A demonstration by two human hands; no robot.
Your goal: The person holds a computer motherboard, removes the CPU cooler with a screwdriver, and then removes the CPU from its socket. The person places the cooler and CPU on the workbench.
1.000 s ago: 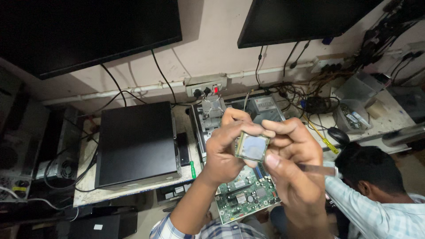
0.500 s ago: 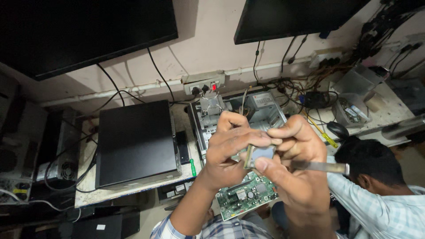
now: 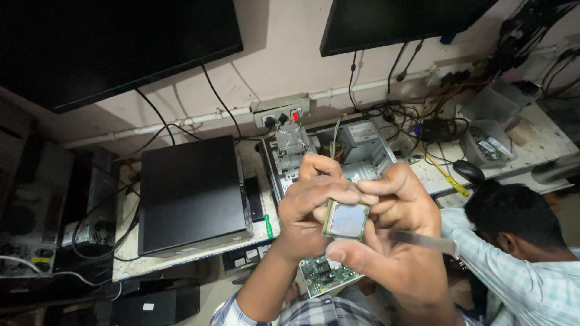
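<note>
- A square processor chip (image 3: 345,220) with a silver metal lid sits pinched between both hands, raised above the open computer case, close to the camera.
- The left hand (image 3: 314,205) closes on the chip's upper and left edges, fingers curled over its top.
- The right hand (image 3: 399,241) clamps the chip from the right and below, thumb under the lower edge; a flat silver tool (image 3: 432,242) juts rightward out of this hand, its tip and kind hard to make out.
- Just under the hands lies a green circuit board (image 3: 326,276), mostly covered by them.
- Behind the hands an open desktop computer case (image 3: 362,148) lies on the workbench (image 3: 187,261); inside show metal drive brackets, a grey box-shaped unit and a loose bundle of cables, the lower half hidden by the hands.
- Left of it rests a closed black desktop case (image 3: 190,193), with a green-handled tool (image 3: 268,226) between the two.
- At far right a clear plastic tub (image 3: 483,142) holds small parts too blurred to tell apart; a black mouse (image 3: 469,171) and a yellow-handled screwdriver (image 3: 446,175) lie near it.
- Another person in a pale checked shirt (image 3: 519,265) bends over at lower right, cut off by the frame.
- Two dark monitors (image 3: 109,48) hang above, both cropped; a wall socket strip (image 3: 281,113) sits between them.
</note>
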